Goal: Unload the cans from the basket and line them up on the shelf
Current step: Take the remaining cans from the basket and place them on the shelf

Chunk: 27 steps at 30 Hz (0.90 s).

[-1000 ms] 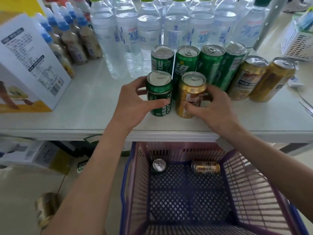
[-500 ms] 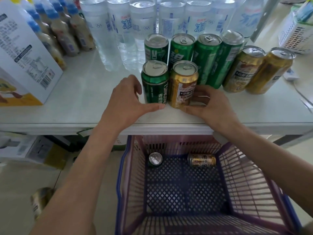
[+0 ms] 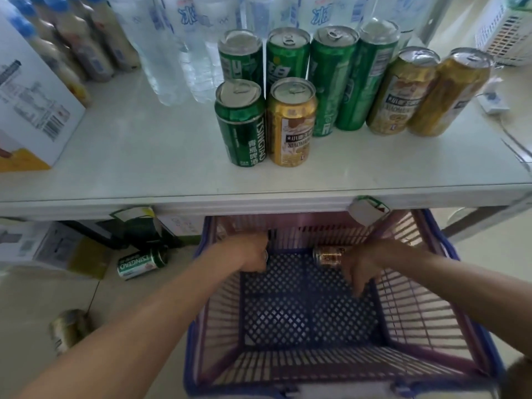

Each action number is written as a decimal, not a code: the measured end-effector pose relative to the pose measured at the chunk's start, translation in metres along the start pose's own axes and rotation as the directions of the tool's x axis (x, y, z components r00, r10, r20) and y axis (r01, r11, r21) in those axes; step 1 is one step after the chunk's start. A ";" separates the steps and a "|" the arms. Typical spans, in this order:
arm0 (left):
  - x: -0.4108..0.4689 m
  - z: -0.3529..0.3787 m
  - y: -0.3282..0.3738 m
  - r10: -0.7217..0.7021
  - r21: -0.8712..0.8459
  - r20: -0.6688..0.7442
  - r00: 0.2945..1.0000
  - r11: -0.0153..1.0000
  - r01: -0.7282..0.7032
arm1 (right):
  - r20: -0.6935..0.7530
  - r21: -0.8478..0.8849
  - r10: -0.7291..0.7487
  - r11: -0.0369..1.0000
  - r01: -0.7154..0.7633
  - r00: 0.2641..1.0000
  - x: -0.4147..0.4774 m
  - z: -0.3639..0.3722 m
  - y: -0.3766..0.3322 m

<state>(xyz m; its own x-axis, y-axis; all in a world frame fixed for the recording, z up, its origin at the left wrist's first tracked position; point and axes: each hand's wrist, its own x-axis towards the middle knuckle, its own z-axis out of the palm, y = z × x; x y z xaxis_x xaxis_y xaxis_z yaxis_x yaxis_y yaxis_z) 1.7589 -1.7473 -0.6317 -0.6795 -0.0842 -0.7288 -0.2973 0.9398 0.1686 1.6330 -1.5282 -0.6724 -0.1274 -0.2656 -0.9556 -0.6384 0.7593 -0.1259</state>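
A purple and blue basket (image 3: 417, 312) stands on the floor under the white shelf (image 3: 144, 156). My left hand (image 3: 252, 254) is down inside it at the far wall, curled over a green can (image 3: 266, 256) of which only a sliver of the top shows. My right hand (image 3: 359, 266) touches the right end of a gold can (image 3: 328, 256) that lies on its side, fingers pointing down. On the shelf, a green can (image 3: 240, 125) and a gold can (image 3: 290, 122) stand side by side in front of a row of several cans (image 3: 357, 82).
Water bottles (image 3: 178, 38) stand behind the cans and a white carton (image 3: 28, 96) sits at the shelf's left. A white basket (image 3: 506, 33) is at the far right. On the floor left of the basket lie a green can (image 3: 141, 262) and a gold can (image 3: 69, 329).
Both hands let go of the two front cans on the shelf and dropped into the basket, onto the green can and the gold can there.
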 end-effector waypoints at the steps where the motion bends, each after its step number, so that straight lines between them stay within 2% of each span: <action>1: 0.013 0.010 -0.003 -0.026 -0.023 0.006 1.000 0.999 0.026 | -0.224 -0.081 0.000 0.997 -0.018 0.975 0.016 0.008 0.010; 2: 0.025 0.021 -0.007 -0.054 -0.025 0.012 0.998 0.998 0.054 | -0.425 -0.114 -0.034 0.993 -0.017 0.905 0.029 0.014 0.019; 3: 0.037 0.032 -0.010 -0.083 -0.015 0.019 0.996 0.996 0.083 | -0.538 -0.097 -0.044 0.995 -0.010 0.842 0.041 0.018 0.027; 7: 0.066 0.057 -0.017 -0.101 0.029 -0.045 0.994 0.994 0.103 | -0.650 -0.242 -0.008 0.950 -0.197 0.760 0.079 0.023 0.031; 10: 0.077 0.064 -0.021 -0.067 0.000 -0.118 0.991 0.998 0.067 | -0.627 -0.165 -0.019 0.980 -0.109 0.779 0.097 0.025 0.038; 12: 0.081 0.068 -0.025 -0.045 -0.011 -0.135 0.990 0.999 0.044 | -0.585 -0.124 -0.030 0.991 -0.053 0.811 0.113 0.028 0.050; 15: 0.083 0.068 -0.032 -0.038 -0.076 -0.147 0.988 0.997 0.027 | -0.571 -0.113 -0.071 0.994 0.007 0.818 0.127 0.031 0.058; 18: 0.083 0.062 -0.036 -0.034 -0.122 -0.148 0.988 0.992 0.016 | -0.568 -0.119 -0.073 0.993 0.005 0.820 0.123 0.034 0.050; 22: 0.082 0.060 -0.028 -0.006 -0.132 -0.122 0.992 0.991 -0.010 | -0.519 -0.031 -0.066 0.998 0.058 0.852 0.114 0.034 0.045; 27: 0.083 0.067 -0.022 0.031 -0.143 -0.141 0.990 0.988 -0.052 | -0.558 0.085 -0.079 0.985 0.152 0.826 0.082 0.031 0.039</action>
<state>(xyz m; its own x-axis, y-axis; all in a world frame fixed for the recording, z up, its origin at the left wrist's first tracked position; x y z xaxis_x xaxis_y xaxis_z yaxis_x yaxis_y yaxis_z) 1.7540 -1.7528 -0.7403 -0.7763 -0.1006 -0.6223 -0.3547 0.8857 0.2994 1.6213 -1.5018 -0.7639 -0.4783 -0.6112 -0.6307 -0.5834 0.7579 -0.2919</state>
